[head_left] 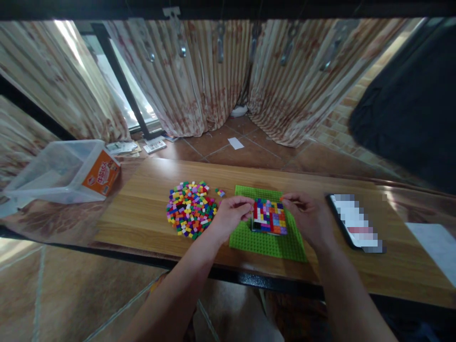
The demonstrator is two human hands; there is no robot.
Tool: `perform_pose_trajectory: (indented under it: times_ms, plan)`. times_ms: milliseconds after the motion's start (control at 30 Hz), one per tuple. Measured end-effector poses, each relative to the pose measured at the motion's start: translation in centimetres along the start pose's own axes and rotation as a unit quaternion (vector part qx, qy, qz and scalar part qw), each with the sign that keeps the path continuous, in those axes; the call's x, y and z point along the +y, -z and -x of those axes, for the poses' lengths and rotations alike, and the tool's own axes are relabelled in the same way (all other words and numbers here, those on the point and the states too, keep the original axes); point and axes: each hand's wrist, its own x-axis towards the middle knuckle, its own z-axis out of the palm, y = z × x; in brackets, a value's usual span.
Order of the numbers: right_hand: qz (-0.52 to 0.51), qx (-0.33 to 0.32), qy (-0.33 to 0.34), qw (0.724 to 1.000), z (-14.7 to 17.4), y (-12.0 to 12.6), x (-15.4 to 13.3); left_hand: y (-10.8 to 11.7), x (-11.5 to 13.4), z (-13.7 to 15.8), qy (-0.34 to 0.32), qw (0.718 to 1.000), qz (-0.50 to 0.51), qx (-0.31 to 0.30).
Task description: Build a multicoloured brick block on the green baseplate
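Observation:
A block of many-coloured toy bricks (270, 217) sits over the middle of a green studded baseplate (263, 247). At its upper left corner, the fingers of my left hand (231, 216) are closed against the edge. My right hand (306, 216) is at the upper right corner, thumb and forefinger pinched on a small orange brick (281, 198). Whether that brick touches the block is too small to tell. To the left of my left hand lies a pile of loose toy bricks (190, 209) in mixed colours, partly behind my wrist.
A phone (352, 221) with a lit, blurred screen lies right of the baseplate on the wooden table (138, 213). Beyond the table's left end stands a clear plastic bin (71, 171) with an orange label. White paper (432, 247) is at the far right. Curtains (199, 85) hang behind.

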Motion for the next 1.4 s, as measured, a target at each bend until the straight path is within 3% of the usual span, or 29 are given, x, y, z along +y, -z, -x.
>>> perform_pose_trajectory:
  times_ms: [200, 467, 767, 1267, 1400]
  plan:
    - [-0.075, -0.016, -0.090, 0.993, -0.2, -1.1, 1.5, -0.1, -0.1, -0.2, -0.006, 1.000, -0.008, 0.001]
    - [-0.117, -0.018, -0.127, 0.985, -0.5, -2.4, 1.4, -0.5, -0.4, -0.4, -0.005, 0.996, -0.074, 0.040]
    - [-0.085, -0.034, -0.100, 0.991, -0.6, -2.2, 1.0, -0.5, -1.3, -0.6, -0.021, 0.994, -0.104, 0.019]
    - [-0.108, -0.054, -0.131, 0.984, -0.5, -2.3, 0.9, -0.3, -1.8, -0.8, -0.051, 0.987, -0.146, 0.044]
    - [-0.127, -0.012, -0.116, 0.985, -0.4, -1.9, 0.4, -0.2, -1.5, -0.9, -0.044, 0.991, -0.107, 0.061]
